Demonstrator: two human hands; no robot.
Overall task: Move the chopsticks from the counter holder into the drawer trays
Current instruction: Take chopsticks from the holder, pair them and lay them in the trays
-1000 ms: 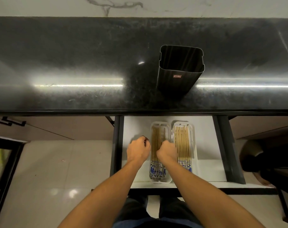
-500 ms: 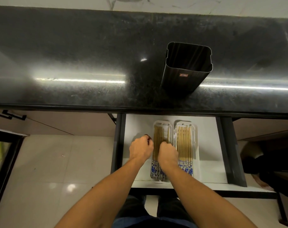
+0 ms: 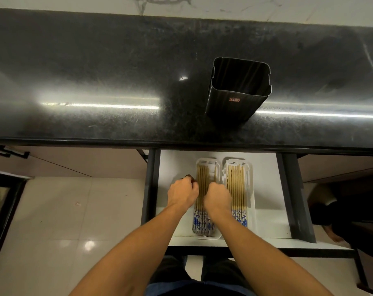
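The black chopstick holder (image 3: 237, 99) stands on the dark counter (image 3: 96, 71), and no chopsticks show inside it. Below, the white drawer (image 3: 266, 178) is pulled out with two white trays side by side. The left tray (image 3: 206, 237) and the right tray (image 3: 253, 210) both hold several wooden chopsticks with blue-patterned ends (image 3: 236, 184). My left hand (image 3: 182, 194) is curled at the left tray's left rim. My right hand (image 3: 217, 197) is curled down over the chopsticks (image 3: 202, 180) in the left tray. The fingertips of both hands are hidden.
The drawer's dark side rails (image 3: 292, 193) flank the trays. Pale floor tiles (image 3: 74, 210) lie to the left and a dark chair or stool (image 3: 341, 210) stands at the right. A black cabinet handle (image 3: 10, 151) sits at the far left under the counter edge.
Both hands stay at the left tray with only slight shifts. The view has drifted a little, so the holder appears further right.
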